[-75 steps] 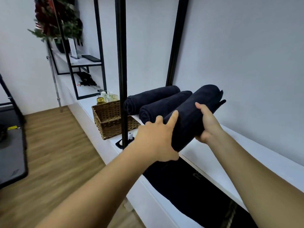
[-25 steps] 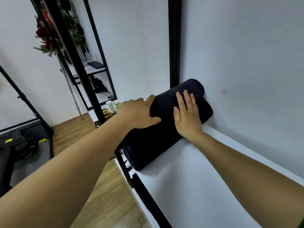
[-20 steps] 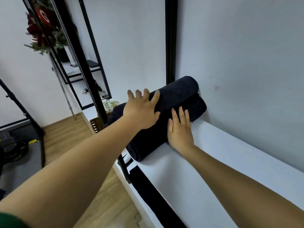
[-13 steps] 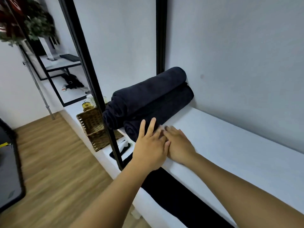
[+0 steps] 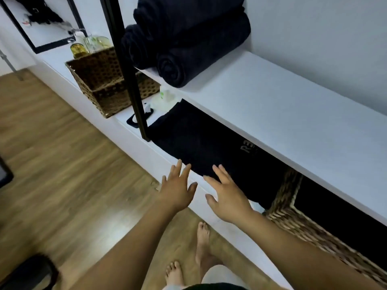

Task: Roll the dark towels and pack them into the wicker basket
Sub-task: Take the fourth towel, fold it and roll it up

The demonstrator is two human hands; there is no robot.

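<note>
Under the upper shelf (image 5: 282,114) a flat dark towel (image 5: 199,141) lies unrolled. On the shelf, rolled dark towels (image 5: 188,38) are stacked. The wicker basket (image 5: 100,80) shows no towel, so we judge packing not begun. The left hand (image 5: 176,191) and right hand (image 5: 228,197) are at the flat towel's near edge, fingers wide, holding nothing.

Soft, fuzzy dark cloth on the rolled towels (image 5: 188,38). Flatter, matt dark cloth on the spread towel (image 5: 199,143). Rough brown woven wicker on the basket (image 5: 98,80). Smooth matt white on the shelf (image 5: 293,122). Brown wood, a bit shiny, on the floor (image 5: 62,164).
</note>
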